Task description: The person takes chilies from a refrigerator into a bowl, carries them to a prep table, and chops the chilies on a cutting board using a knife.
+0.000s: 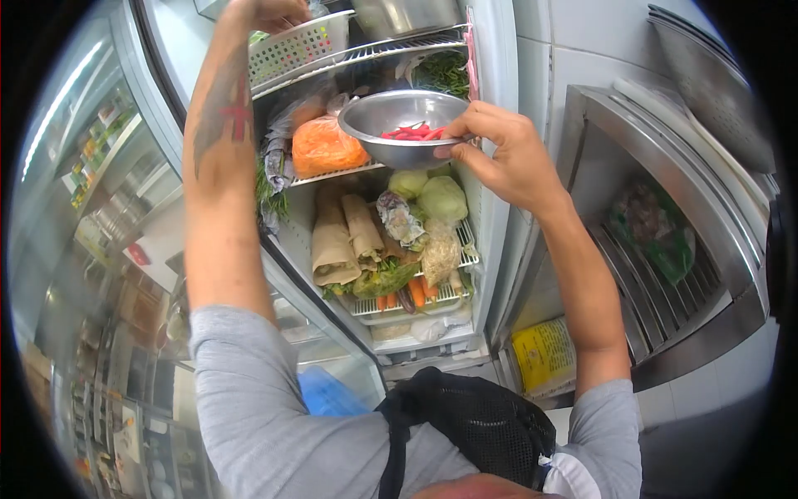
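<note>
My right hand (507, 154) grips the rim of a steel bowl (366, 125) between thumb and fingers. Several red chillies (416, 131) lie in the bowl, which is held in front of the open fridge's shelves. At the top edge of the view, my left hand (278, 13) reaches over a white perforated plastic basket (303, 50) on the upper shelf. Its fingers are curled down into the basket and partly cut off, so what they pinch is hidden. A bit of clear plastic and something green show beside those fingers.
A steel pot (407, 15) stands right of the basket. Below are an orange bag (328, 148), paper-wrapped bundles (332, 245), cabbages (440, 200) and carrots (422, 289). The glass door (316, 333) stands open at left. A steel rack (573, 166) with a green bag (677, 241) is at right.
</note>
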The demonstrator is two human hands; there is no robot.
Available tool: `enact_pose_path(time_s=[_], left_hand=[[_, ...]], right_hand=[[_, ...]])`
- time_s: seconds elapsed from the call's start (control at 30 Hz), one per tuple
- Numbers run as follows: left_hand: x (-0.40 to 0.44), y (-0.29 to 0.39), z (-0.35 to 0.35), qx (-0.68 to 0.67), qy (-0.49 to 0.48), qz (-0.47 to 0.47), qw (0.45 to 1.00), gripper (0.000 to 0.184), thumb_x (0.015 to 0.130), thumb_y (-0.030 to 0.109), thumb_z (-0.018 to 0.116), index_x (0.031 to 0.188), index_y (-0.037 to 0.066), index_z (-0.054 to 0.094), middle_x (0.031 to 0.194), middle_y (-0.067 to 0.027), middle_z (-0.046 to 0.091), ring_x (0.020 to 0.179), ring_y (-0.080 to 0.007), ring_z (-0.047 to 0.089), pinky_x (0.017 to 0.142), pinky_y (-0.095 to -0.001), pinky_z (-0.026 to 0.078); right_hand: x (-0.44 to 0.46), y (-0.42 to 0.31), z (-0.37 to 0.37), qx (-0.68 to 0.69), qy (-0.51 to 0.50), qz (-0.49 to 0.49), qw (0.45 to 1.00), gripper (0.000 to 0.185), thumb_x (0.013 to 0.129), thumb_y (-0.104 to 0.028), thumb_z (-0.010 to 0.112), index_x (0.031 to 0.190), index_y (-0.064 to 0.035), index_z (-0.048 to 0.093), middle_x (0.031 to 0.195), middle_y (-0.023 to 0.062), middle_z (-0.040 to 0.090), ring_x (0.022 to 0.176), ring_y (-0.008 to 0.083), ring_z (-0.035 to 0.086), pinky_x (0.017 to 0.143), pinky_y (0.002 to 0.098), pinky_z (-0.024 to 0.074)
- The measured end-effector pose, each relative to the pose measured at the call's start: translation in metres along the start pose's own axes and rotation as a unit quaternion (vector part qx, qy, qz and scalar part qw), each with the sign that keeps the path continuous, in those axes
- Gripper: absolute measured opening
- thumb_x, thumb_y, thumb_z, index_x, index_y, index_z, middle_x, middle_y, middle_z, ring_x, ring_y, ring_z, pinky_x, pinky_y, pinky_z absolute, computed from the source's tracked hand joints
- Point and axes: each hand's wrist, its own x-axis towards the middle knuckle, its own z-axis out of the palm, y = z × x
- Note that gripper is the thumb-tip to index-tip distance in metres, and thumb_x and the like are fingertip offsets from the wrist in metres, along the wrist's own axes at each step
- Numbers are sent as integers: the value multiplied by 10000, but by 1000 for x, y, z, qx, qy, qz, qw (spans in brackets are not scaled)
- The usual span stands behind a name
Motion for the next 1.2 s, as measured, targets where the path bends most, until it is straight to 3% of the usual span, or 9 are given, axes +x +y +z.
enact_pose_path(time_s=[0.2, 0.27, 0.4, 0.47, 0.73, 1.0, 1.2], left_hand=[[0, 12, 36, 50, -41, 25, 998, 233, 913, 164, 682, 1086, 20, 739, 976, -121, 737, 844, -186, 695, 719, -324, 570], [-8, 10, 46, 59, -60, 35, 996, 235, 915, 161, 679, 1095, 22, 734, 975, -116, 733, 835, -181, 688, 711, -320, 566], [-23, 6, 65, 62, -93, 48, 993, 240, 918, 155, 671, 1112, 26, 725, 973, -107, 726, 817, -172, 676, 696, -311, 558], [-27, 2, 71, 59, -102, 51, 992, 243, 919, 152, 667, 1121, 28, 721, 971, -102, 723, 808, -167, 669, 688, -307, 554], [-47, -13, 84, 36, -128, 59, 989, 257, 925, 139, 652, 1155, 36, 702, 967, -82, 709, 771, -149, 644, 656, -289, 538], [-11, -40, 7, -121, -45, 57, 990, 276, 930, 126, 637, 1190, 45, 684, 962, -62, 695, 734, -130, 618, 625, -272, 522], [-8, -55, -26, -313, -41, 130, 940, 292, 935, 117, 625, 1216, 51, 670, 958, -48, 685, 707, -116, 599, 601, -259, 510]], right_hand=[[-4, 4, -1, -25, -11, 1, 1000, 108, 812, 33, 714, 915, 3, 713, 851, 89, 690, 795, 201, 661, 755, 321, 511], [-5, 5, -2, -20, -1, -2, 1000, 103, 802, -45, 736, 877, -3, 680, 823, 119, 664, 761, 284, 653, 712, 371, 521], [-10, 6, -2, -14, 5, -3, 1000, 123, 802, -72, 755, 870, -5, 678, 822, 118, 664, 758, 286, 652, 707, 377, 517], [-9, 4, -4, -31, -26, 17, 999, 103, 826, 34, 709, 922, -3, 708, 858, 92, 692, 812, 213, 667, 770, 330, 511], [7, -9, 10, -24, -25, -25, 999, 106, 808, 16, 731, 899, -1, 679, 828, 90, 658, 788, 234, 649, 738, 337, 506], [38, -24, 16, -47, -43, -96, 993, 156, 814, -82, 783, 888, -8, 668, 808, 94, 628, 761, 251, 628, 692, 350, 491], [56, -23, 41, -26, -43, -114, 992, 129, 820, -46, 751, 918, -11, 673, 830, 100, 632, 783, 259, 636, 703, 354, 493]])
